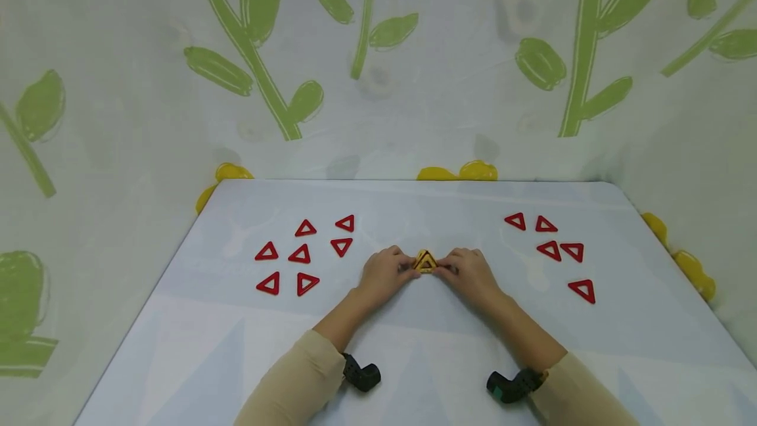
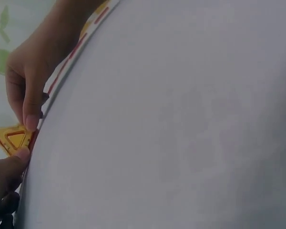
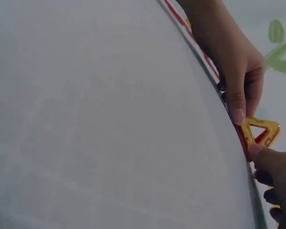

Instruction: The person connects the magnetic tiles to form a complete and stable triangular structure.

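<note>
Between both hands at the middle of the table is a yellow triangular magnetic tile [image 1: 425, 261] with an open centre. Left hand [image 1: 382, 276] pinches its left side with thumb and fingers. From the other side, the right hand [image 1: 470, 276] pinches its right corner. In the right wrist view the yellow tile [image 3: 261, 131] is tilted up from the tabletop, and red shows through its centre and along its lower edge. The left wrist view shows the tile [image 2: 13, 139] between the right hand [image 2: 31, 78] above and the left hand [image 2: 7, 171] below.
Several red triangular tiles [image 1: 299, 254] lie spread to the left of the hands. More red tiles [image 1: 549, 250] lie to the right, the closest one [image 1: 582, 290] nearer the front. The white table [image 1: 414, 360] meets a flower-patterned backdrop [image 1: 449, 110]. Each wrist wears a black device [image 1: 513, 386].
</note>
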### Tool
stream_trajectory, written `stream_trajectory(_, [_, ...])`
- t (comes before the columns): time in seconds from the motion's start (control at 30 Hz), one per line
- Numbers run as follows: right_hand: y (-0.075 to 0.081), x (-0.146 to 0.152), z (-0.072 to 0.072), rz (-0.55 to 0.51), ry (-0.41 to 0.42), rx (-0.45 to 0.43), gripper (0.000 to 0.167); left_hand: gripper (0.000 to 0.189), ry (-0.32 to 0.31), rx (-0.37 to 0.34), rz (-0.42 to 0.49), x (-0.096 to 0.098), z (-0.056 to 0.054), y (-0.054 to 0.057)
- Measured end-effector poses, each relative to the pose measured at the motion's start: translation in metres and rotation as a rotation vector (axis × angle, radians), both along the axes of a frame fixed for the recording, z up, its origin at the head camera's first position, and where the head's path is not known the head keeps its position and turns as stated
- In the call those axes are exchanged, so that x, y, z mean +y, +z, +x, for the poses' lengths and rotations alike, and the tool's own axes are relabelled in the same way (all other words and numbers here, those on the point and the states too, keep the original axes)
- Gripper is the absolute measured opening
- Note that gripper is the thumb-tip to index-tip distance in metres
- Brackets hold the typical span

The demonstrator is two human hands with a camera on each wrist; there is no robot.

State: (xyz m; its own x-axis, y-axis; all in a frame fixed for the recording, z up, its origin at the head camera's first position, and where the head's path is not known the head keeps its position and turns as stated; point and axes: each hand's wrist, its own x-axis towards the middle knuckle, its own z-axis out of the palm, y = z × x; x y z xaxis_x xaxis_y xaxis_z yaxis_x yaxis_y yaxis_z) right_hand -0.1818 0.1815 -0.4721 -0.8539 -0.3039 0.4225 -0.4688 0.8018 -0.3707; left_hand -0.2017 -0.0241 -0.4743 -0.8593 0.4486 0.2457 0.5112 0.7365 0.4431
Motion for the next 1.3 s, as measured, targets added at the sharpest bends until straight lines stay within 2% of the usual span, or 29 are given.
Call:
stream_trajectory(0.13, [0.003, 0.003, -0.006, -0.009, -0.011, -0.052, 0.02, 0.035, -0.039, -0.092, -0.007, 0.001, -0.009, 0.004])
stream_trajectory(0.2, [0.004, 0.005, -0.01, -0.025, -0.009, -0.078, 0.02, 0.035, -0.056, -0.116, -0.001, 0.001, -0.013, 0.005])
stream_trajectory(0.37, [0.001, 0.011, -0.02, -0.084, -0.006, -0.146, 0.02, 0.034, -0.06, -0.112, 0.048, 0.005, -0.022, 0.004])
stream_trajectory(0.57, [0.002, 0.015, -0.033, -0.171, -0.043, -0.274, 0.02, 0.032, -0.011, -0.102, 0.137, 0.011, -0.03, 0.004])
stream_trajectory(0.73, [0.006, 0.016, -0.04, -0.195, -0.061, -0.326, 0.021, 0.03, 0.022, -0.101, 0.142, 0.016, -0.038, 0.004])
stream_trajectory(0.97, [0.004, 0.018, -0.052, -0.19, -0.066, -0.306, 0.021, 0.026, 0.076, -0.126, 0.143, 0.019, -0.05, 0.002])
stream_trajectory(1.2, [-0.004, 0.014, -0.067, -0.196, -0.075, -0.174, 0.021, 0.024, 0.154, -0.173, 0.151, 0.025, -0.058, 0.006])
stream_trajectory(1.3, [-0.005, 0.011, -0.072, -0.204, -0.092, -0.144, 0.021, 0.023, 0.186, -0.176, 0.155, 0.028, -0.062, 0.009])
